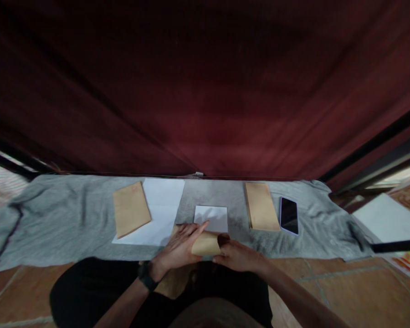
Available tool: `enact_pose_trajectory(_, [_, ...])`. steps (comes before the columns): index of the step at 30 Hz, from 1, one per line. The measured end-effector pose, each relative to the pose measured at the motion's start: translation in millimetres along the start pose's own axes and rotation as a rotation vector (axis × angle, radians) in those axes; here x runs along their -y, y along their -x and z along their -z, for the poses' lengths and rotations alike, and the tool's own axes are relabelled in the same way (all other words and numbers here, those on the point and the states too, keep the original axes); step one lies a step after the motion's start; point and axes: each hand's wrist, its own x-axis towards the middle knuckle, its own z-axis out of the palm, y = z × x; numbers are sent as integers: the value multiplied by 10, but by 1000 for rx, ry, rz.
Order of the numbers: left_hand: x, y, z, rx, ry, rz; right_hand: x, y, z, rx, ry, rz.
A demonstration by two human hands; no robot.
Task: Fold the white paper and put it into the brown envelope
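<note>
Close to my lap, a brown paper envelope (205, 245) is held low at the front edge of the grey cloth (232, 196), its right end curling up. My left hand (180, 246), with a dark watch on the wrist, lies over its left part with fingers stretched out flat. At the right end, my right hand (238, 256) grips the envelope, fingers curled behind and thumb in front. A white piece of paper (213, 216), small and rectangular, lies just beyond the envelope, partly covered by my left fingers.
Left on the cloth, another brown envelope (131, 209) overlaps a large white sheet (164, 196). To the right lie a stack of brown envelopes (263, 207) and a phone (289, 216). A dark red curtain (198, 100) hangs behind. Tiled floor (328, 282) shows in front.
</note>
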Motion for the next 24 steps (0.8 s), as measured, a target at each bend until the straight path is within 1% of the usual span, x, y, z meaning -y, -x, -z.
enact_pose_trajectory(5, [-21,13,8,0,-7,-2,-22,11,-15,-9,28,9])
enact_pose_trajectory(9, [-59,16,-2,-26,-3,11,28,13,42,-46,29,-10])
enact_pose_trajectory(12, [-60,26,11,-57,-28,3,78,27,92,-84,24,5])
enact_pose_trajectory(15, [7,56,52,-129,-89,17,74,41,138,-126,-97,37])
enact_pose_trajectory(17, [100,89,78,-193,-138,55,2,25,152,-232,-241,11])
enact_pose_trajectory(19, [220,130,86,-244,-189,90,-135,-23,133,-431,-335,-100])
enact_pose_trajectory(21, [343,175,69,-275,-235,115,-313,-100,76,-628,-311,-310])
enact_pose_trajectory(22, [396,198,51,-287,-252,130,-402,-145,35,-663,-255,-424])
enact_pose_trajectory(24, [477,238,1,-302,-271,163,-548,-244,-59,-655,-102,-616])
